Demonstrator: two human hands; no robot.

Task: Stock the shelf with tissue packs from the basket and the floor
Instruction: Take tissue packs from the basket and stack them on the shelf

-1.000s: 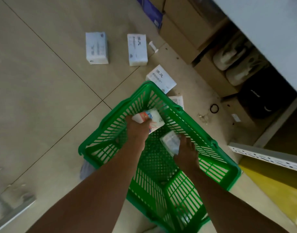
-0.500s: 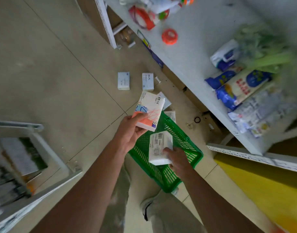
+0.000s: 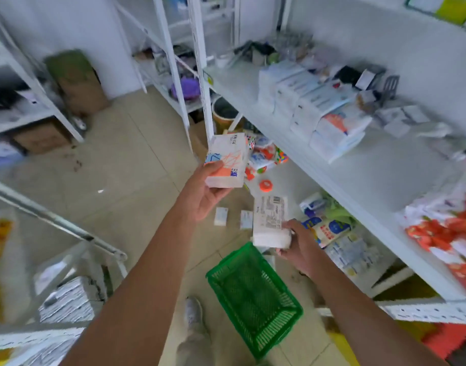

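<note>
Green basket (image 3: 255, 299): open plastic mesh. Tissue packs (image 3: 270, 220) in glossy film wrap. Floor (image 3: 126, 167): smooth, slightly shiny tile.

Bare forearms, no sleeves; grey trousers (image 3: 193, 347) and a pale shoe (image 3: 193, 311) below.

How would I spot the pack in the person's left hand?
Start at the green plastic basket on the floor and follow the left arm up to the left hand. It holds a white tissue pack with orange scribbles and blue corners; the right-hand pack shows only printed text.
</note>
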